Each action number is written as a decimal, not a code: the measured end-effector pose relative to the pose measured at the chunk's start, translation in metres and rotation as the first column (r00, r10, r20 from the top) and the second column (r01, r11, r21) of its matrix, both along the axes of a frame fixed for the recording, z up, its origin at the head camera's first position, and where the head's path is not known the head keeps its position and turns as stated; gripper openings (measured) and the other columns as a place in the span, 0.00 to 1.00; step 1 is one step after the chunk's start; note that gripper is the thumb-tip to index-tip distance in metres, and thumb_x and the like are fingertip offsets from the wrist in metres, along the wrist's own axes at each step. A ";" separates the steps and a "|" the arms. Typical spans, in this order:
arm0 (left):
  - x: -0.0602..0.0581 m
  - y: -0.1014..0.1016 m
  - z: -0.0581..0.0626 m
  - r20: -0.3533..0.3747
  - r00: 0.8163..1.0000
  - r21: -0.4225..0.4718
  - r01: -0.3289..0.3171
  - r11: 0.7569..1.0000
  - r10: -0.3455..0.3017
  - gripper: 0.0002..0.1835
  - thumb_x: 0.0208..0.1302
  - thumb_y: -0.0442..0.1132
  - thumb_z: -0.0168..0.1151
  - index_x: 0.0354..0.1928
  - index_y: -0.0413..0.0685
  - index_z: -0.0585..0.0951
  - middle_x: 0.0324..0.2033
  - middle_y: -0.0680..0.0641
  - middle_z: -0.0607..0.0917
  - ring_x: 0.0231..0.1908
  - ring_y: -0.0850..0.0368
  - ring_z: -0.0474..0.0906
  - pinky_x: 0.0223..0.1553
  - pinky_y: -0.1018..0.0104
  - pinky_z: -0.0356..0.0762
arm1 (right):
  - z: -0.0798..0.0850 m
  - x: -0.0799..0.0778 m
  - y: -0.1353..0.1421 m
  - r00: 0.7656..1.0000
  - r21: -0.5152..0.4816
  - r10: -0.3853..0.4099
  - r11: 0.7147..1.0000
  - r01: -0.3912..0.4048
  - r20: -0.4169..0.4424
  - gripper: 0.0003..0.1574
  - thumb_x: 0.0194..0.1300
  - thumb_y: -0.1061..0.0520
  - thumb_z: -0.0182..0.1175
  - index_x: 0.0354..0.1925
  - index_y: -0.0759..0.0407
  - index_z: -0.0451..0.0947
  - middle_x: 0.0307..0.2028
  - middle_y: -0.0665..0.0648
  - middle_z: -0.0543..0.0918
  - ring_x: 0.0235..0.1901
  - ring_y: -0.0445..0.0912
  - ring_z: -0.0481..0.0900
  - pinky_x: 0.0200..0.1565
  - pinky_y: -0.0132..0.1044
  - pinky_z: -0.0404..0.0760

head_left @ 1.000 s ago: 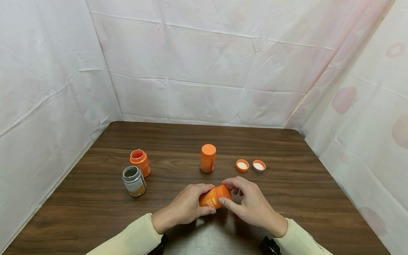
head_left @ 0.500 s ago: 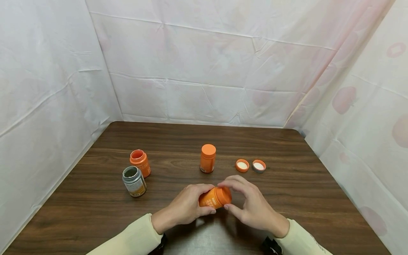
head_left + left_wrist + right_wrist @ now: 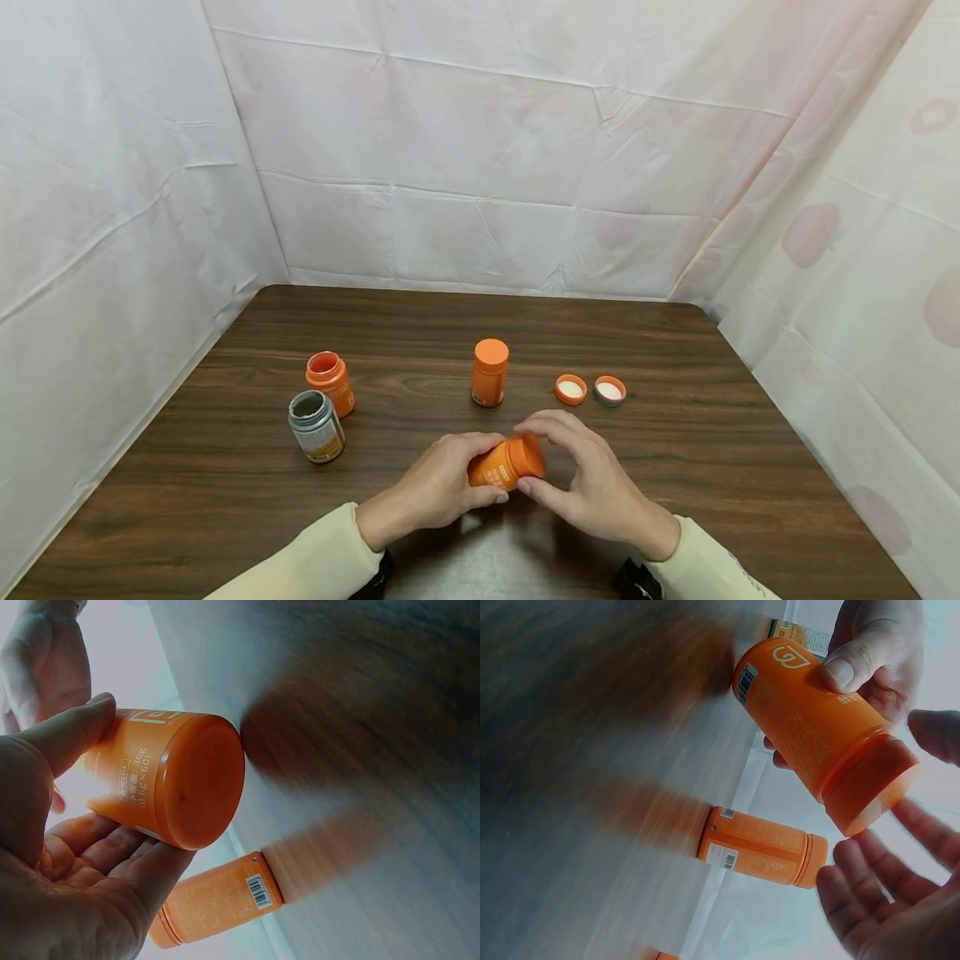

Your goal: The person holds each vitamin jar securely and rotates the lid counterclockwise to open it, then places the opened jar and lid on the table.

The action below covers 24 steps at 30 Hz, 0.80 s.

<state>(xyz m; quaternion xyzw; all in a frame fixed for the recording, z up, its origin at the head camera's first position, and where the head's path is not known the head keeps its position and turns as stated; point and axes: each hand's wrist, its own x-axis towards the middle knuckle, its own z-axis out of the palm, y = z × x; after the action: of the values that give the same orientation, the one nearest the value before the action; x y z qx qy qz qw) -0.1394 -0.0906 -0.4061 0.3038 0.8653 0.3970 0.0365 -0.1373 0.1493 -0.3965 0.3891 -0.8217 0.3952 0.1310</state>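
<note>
Near the front of the table, my left hand [image 3: 438, 483] holds a tilted orange jar [image 3: 495, 468] around its body, thumb on one side and fingers on the other. Its orange lid [image 3: 874, 784] is on and faces my right hand [image 3: 592, 479]. The right hand's fingers [image 3: 885, 870] curve loosely around the lid, their tips at or very near its rim. In the right wrist view a small gap shows between the thumb and the lid. The jar's base [image 3: 202, 780] faces the left wrist camera, just above the table.
A capped orange jar [image 3: 489, 375] stands behind the hands. Two upturned lids, one orange [image 3: 571, 390] and one grey-sided [image 3: 610, 392], lie to its right. At left stand an uncapped orange jar [image 3: 331, 386] and an uncapped grey jar [image 3: 317, 429]. White sheeting [image 3: 465, 150] surrounds the table.
The right hand's thumb and fingertips have shifted around the lid, away and then back toward the jar's neck. The left hand and the held jar stay in place.
</note>
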 end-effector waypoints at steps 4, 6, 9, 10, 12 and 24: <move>0.000 0.001 0.000 0.013 1.000 0.008 0.003 1.000 -0.003 0.22 0.57 0.41 0.80 0.53 0.59 0.83 0.39 0.62 0.82 0.34 0.66 0.76 0.38 0.69 0.75 | -0.001 0.000 0.000 0.994 0.032 -0.099 0.995 0.098 0.036 0.29 0.62 0.46 0.74 0.60 0.46 0.78 0.50 0.44 0.81 0.46 0.40 0.79 0.46 0.38 0.80; 0.000 0.001 0.000 0.015 1.000 0.008 0.002 1.000 -0.002 0.22 0.57 0.41 0.80 0.53 0.59 0.83 0.39 0.62 0.83 0.34 0.66 0.77 0.39 0.69 0.76 | -0.002 0.001 0.000 0.988 0.057 -0.149 0.987 0.147 0.045 0.28 0.63 0.43 0.73 0.58 0.46 0.79 0.45 0.42 0.81 0.41 0.38 0.77 0.42 0.37 0.79; 0.000 0.001 -0.001 0.017 1.000 0.006 -0.001 1.000 0.001 0.23 0.57 0.41 0.80 0.54 0.59 0.83 0.41 0.61 0.83 0.36 0.66 0.77 0.41 0.69 0.76 | -0.002 0.001 0.000 0.974 0.087 -0.213 0.975 0.207 0.076 0.26 0.64 0.41 0.72 0.56 0.45 0.80 0.39 0.42 0.80 0.36 0.39 0.75 0.37 0.36 0.77; 0.000 0.001 -0.001 0.018 1.000 0.005 -0.003 1.000 0.003 0.23 0.57 0.41 0.80 0.54 0.58 0.83 0.41 0.61 0.83 0.36 0.66 0.77 0.41 0.69 0.76 | -0.002 0.001 -0.001 0.969 0.095 -0.229 0.971 0.220 0.091 0.26 0.64 0.40 0.72 0.56 0.46 0.80 0.38 0.42 0.80 0.35 0.40 0.75 0.36 0.36 0.77; 0.000 0.000 -0.001 0.020 1.000 0.003 -0.005 1.000 0.005 0.23 0.57 0.41 0.80 0.54 0.58 0.83 0.41 0.61 0.83 0.36 0.66 0.77 0.41 0.68 0.76 | -0.001 0.002 -0.001 0.959 0.111 -0.254 0.964 0.240 0.124 0.25 0.64 0.38 0.71 0.54 0.46 0.81 0.36 0.43 0.80 0.34 0.43 0.76 0.34 0.35 0.76; 0.001 0.000 0.000 0.011 1.000 0.010 -0.003 1.000 0.002 0.23 0.57 0.40 0.80 0.54 0.57 0.83 0.41 0.61 0.84 0.36 0.66 0.77 0.41 0.69 0.77 | -0.001 0.001 -0.002 0.951 0.111 -0.246 0.967 0.228 0.189 0.18 0.66 0.39 0.69 0.47 0.46 0.82 0.30 0.40 0.79 0.28 0.42 0.76 0.31 0.32 0.75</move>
<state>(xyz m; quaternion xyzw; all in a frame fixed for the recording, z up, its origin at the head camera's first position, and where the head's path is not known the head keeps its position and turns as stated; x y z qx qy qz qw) -0.1388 -0.0902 -0.4062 0.3006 0.8635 0.4030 0.0394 -0.1361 0.1470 -0.3977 0.2511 -0.8882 0.3772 0.0765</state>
